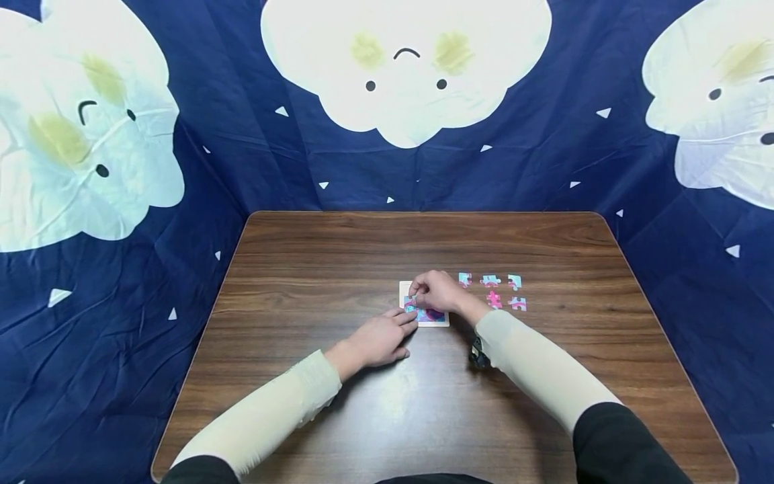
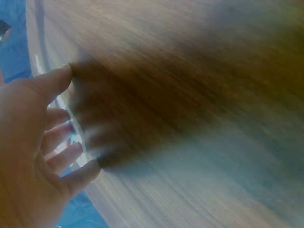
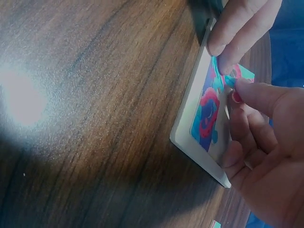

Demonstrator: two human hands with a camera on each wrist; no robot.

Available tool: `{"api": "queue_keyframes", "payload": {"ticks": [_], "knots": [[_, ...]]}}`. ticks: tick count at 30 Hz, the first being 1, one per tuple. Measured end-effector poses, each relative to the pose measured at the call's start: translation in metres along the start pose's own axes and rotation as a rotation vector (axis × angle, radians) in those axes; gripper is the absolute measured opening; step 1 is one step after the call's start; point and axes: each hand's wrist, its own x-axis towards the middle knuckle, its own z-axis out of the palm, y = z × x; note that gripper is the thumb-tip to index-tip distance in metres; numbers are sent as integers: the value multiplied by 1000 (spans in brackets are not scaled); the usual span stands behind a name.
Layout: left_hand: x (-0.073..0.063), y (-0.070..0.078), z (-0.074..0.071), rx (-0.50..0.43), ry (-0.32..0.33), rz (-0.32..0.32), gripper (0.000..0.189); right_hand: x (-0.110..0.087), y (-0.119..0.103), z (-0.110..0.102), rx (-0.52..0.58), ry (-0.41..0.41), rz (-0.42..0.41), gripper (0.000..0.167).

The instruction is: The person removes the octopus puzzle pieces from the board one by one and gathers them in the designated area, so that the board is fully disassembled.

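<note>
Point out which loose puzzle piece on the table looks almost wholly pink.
The left piece of the lower pair; the other four loose pieces clearly show light blue.

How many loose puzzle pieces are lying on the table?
5, right of the tray: three pieces in the far row, two in the near row. The right hand may hide more.

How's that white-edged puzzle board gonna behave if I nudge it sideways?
The puzzle board looks thin but straight-edged, so it's probably stiff and fairly light. Lying flat on the table, it would likely slide rather than tip.
</note>
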Motion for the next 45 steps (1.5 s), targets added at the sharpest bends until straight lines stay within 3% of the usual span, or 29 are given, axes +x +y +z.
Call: {"api": "queue_keyframes", "payload": {"ticks": [13, 24, 35, 45], "knots": [[1, 3, -1, -4, 4, 7, 68, -12, 7, -16, 115, 63, 25, 9], [-1, 3, -2, -15, 5, 4, 68, -41, 35, -46, 180, 91, 79, 8], [0, 0, -1, 2, 33, 13, 67, -66, 64, -62, 130, 137, 156, 6], [0, 2, -1, 6, 31, 4, 67, -75, 76, -60, 52, 142, 166, 10]]}}
